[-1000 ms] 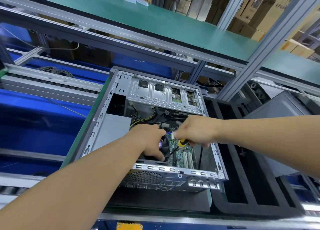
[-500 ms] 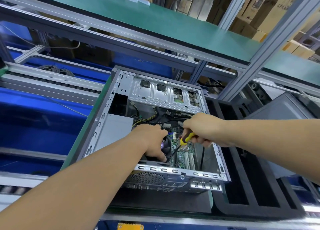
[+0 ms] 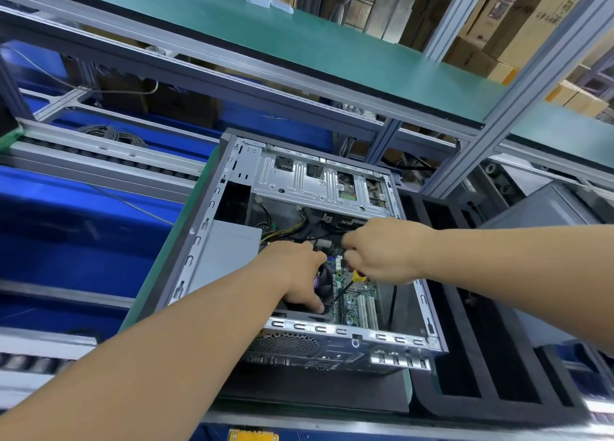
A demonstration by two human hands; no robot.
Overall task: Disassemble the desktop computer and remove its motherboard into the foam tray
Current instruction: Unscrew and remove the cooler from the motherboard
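Head cam: one open desktop case [image 3: 229, 228], one motherboard [image 3: 360, 294] still bolted inside, one black foam tray [image 3: 465, 357] waiting just right of it. Since half a second ago the right hand [image 3: 385, 251] has slid further back with the yellow screwdriver [image 3: 358, 276] gripped in its fist — probably repositioning on a screw. Left hand [image 3: 299, 271] still curls over the CPU fan [image 3: 324, 282].

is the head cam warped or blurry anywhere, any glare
Head view: wide-angle bend bows the shelf rail and post; edges smear, notably the boxes; soft glare on the chassis; the motherboard and both hands stay fairly sharp.
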